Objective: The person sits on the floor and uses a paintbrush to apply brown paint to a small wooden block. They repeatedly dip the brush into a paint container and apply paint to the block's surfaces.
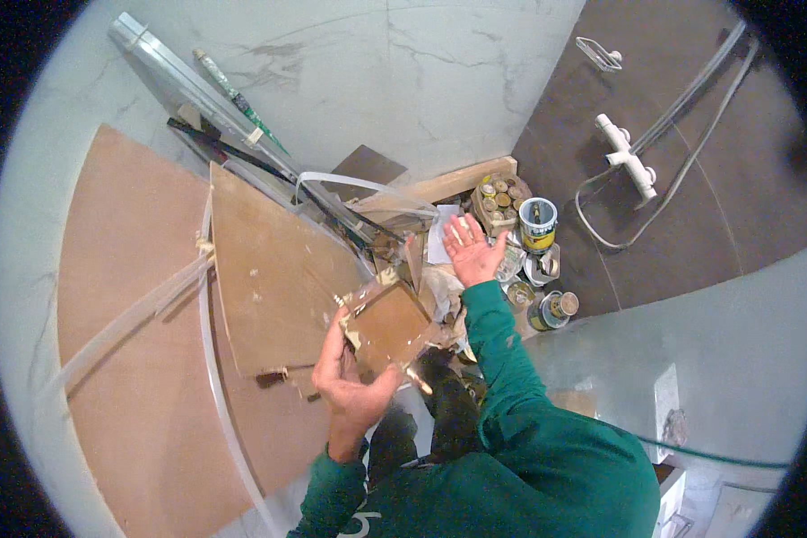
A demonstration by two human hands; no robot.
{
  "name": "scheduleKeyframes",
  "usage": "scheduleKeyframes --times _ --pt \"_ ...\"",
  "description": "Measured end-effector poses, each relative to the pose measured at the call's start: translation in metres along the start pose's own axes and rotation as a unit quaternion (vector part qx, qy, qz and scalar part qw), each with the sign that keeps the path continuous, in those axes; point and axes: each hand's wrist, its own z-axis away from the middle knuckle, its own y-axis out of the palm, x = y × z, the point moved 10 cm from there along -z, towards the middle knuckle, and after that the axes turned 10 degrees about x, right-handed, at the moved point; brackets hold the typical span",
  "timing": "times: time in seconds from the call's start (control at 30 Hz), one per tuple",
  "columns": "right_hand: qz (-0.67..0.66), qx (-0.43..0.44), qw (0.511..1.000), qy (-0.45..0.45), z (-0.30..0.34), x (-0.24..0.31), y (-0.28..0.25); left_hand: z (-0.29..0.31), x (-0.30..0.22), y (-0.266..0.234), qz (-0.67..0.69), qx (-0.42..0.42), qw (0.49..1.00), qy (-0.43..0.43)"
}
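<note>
My left hand (354,381) grips a small square brown board (391,325) by its near left side, thumb on one edge and fingers along another. Pale cream smears and ragged bits cling to the board's edges. Out ahead and to the right, my right hand (475,254) is stretched open with the palm up, holding nothing. Whitish smears show on its fingers. Just beyond and beside it stand paint cans, among them an open can with a yellow label (538,235).
Large brown panels (134,332) lean at the left, with metal profiles (233,108) and white strips. A cardboard box of small tins (500,199) sits in the far corner. On the right wall are a white shower mixer (628,161) and its hose. Crumpled paper (441,291) lies nearby.
</note>
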Motion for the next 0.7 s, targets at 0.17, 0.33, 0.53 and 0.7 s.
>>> scheduleKeyframes --times 0.17,0.33,0.53,0.7 --pt "0.163 -0.078 0.971 0.154 0.09 -0.09 -0.081 0.016 -0.021 -0.004 0.066 0.023 0.997 0.026" --pt "0.429 -0.112 0.742 0.502 0.27 -0.148 -0.235 0.026 -0.028 0.002 0.066 0.023 0.997 0.038" --pt "0.586 -0.083 0.602 0.536 0.412 -0.059 -0.333 0.043 -0.036 -0.001 0.056 0.049 0.997 0.02" --pt "0.574 -0.174 0.629 0.494 0.53 0.008 -0.361 0.057 -0.061 -0.039 0.064 0.062 0.995 0.037"
